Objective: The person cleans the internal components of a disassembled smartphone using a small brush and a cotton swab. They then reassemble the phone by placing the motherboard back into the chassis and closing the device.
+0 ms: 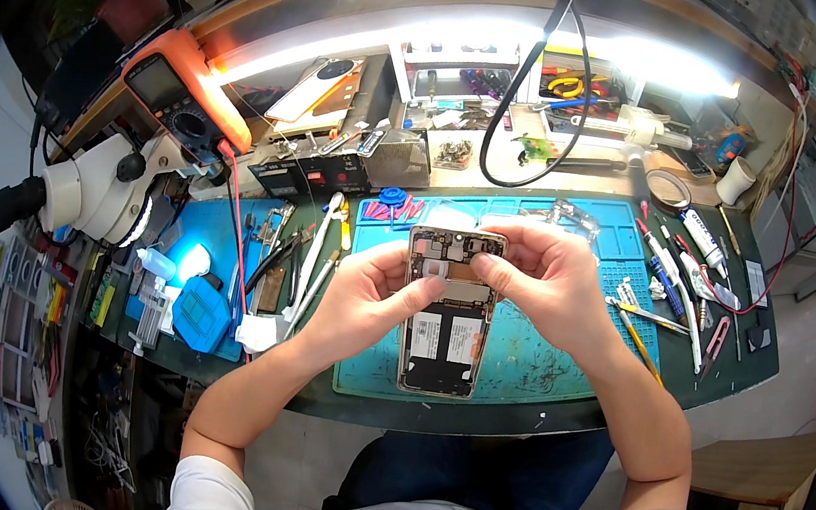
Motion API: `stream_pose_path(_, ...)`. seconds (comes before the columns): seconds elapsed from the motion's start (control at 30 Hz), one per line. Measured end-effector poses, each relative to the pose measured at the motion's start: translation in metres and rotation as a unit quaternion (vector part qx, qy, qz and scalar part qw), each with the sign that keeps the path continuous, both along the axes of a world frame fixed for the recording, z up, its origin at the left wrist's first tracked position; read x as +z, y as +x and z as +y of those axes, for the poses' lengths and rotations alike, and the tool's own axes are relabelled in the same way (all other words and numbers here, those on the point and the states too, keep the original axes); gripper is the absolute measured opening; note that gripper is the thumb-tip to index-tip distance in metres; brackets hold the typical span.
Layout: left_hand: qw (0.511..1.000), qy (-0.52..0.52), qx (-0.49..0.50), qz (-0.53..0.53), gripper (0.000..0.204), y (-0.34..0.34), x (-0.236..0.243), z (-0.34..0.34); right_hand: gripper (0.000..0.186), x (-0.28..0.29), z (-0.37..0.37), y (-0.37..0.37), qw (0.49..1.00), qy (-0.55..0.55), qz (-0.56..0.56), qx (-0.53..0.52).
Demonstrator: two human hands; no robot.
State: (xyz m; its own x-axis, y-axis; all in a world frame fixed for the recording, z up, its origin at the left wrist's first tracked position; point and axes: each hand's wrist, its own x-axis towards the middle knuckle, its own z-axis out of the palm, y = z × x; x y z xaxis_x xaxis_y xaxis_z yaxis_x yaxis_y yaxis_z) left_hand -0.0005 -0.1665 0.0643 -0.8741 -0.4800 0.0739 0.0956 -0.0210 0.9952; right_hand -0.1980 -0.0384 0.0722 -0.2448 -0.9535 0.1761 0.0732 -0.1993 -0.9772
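An opened smartphone [443, 352] is held upright above the blue work mat [536, 370], its black battery and circuit board exposed. My left hand [374, 286] grips the phone's left edge, with the thumb pressed on the board near a small pale square part. On the other side, my right hand [542, 275] closes round the top right corner, its thumb on the upper board beside the camera area. The fingers behind the phone are partly hidden.
An orange multimeter [185, 94] and a white microscope [83, 188] stand at the left. Tweezers, pens and a syringe-like tube [707, 239] lie at the right. A black cable loop [487, 133] hangs over the back. A blue box [203, 314] sits at the left.
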Motion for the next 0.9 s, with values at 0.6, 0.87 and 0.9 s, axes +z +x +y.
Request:
stream_pose_path(0.6,0.999,0.023,-0.014,-0.046,0.041,-0.002,-0.001,-0.007,0.041,-0.01,-0.005,-0.001,0.999,0.038,0.022,0.025)
stream_pose_path(0.87,0.999,0.002,-0.027,-0.039,0.05,-0.004,-0.003,0.0,0.045,-0.007,-0.004,-0.001,0.997,0.055,0.044,0.017)
stream_pose_path(0.9,0.999,0.006,-0.023,-0.037,0.049,-0.004,-0.004,0.0,0.048,-0.005,-0.004,-0.002,0.996,0.067,0.044,0.026)
